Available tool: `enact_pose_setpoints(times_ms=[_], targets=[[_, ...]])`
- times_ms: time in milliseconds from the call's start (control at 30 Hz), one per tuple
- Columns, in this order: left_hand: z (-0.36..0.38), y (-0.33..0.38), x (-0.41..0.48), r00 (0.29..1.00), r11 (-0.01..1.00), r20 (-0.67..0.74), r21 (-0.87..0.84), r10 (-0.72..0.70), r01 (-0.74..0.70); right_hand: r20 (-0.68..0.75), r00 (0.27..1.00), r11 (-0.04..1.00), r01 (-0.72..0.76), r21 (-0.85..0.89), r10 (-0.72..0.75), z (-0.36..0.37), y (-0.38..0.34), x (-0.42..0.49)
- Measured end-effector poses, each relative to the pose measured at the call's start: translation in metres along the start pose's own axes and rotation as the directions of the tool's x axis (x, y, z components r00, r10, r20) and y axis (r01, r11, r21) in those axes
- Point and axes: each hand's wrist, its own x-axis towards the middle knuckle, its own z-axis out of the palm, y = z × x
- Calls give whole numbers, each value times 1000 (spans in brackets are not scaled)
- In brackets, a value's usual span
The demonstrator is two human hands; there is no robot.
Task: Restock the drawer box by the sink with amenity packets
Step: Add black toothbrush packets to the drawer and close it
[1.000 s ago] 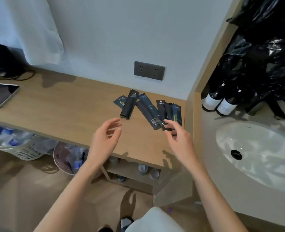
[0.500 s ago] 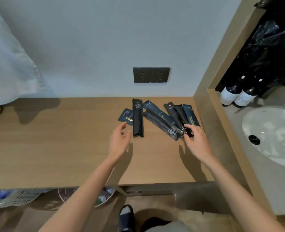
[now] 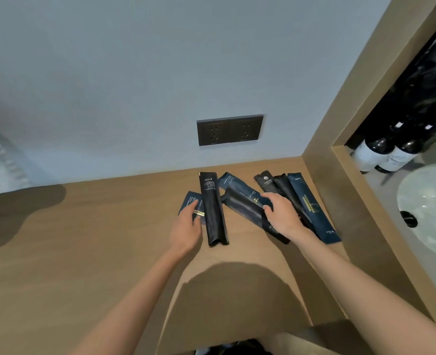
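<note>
Head view: left hand [image 3: 186, 230], fingers curled on a small packet [image 3: 190, 201]; right hand [image 3: 279, 213] grips long packets [image 3: 242, 204]; gathering under way; next, lifting them together.

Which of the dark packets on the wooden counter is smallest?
The short navy packet at the far left, under the left hand; every other packet is long.

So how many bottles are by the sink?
2, side by side behind the sink: the left bottle and the right bottle, touching. More may be hidden.
</note>
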Motion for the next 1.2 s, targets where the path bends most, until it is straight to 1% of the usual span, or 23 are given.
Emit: enact_pose_setpoints(times_ms=[133,233,267,400,533,667,767,867,967,1067,1200], targets=[[2,-19,26,998,985,53,168,30,-38,52,998,998,-26,-50,29,10,1,38],[3,-30,43,990,923,137,380,15,-67,75,997,995,-18,-102,26,16,4,54],[3,-32,47,988,904,157,422,6,-72,72,997,994,-16,-104,24,17,6,58],[0,-30,56,973,865,227,495,-32,-87,82,994,995,-72,-74,78,20,7,67],[-4,-21,72,953,812,302,566,-40,-146,136,975,984,-170,-46,174,22,3,72],[-8,-14,83,940,786,341,588,-27,-190,170,962,976,-209,-53,215,25,-3,69],[-10,-13,84,949,767,315,607,8,-208,151,962,969,-239,57,228,23,-7,62],[-9,-14,83,958,756,285,622,22,-202,145,967,965,-229,130,210,12,-9,53],[-9,-16,81,966,765,257,621,5,-169,70,979,957,-203,205,193,-8,-7,43],[-10,-17,76,976,798,218,591,-16,-119,10,976,907,-207,365,219,-31,3,31],[-11,-22,64,988,841,150,539,-37,-50,-62,975,881,-163,445,211,-56,28,13]])
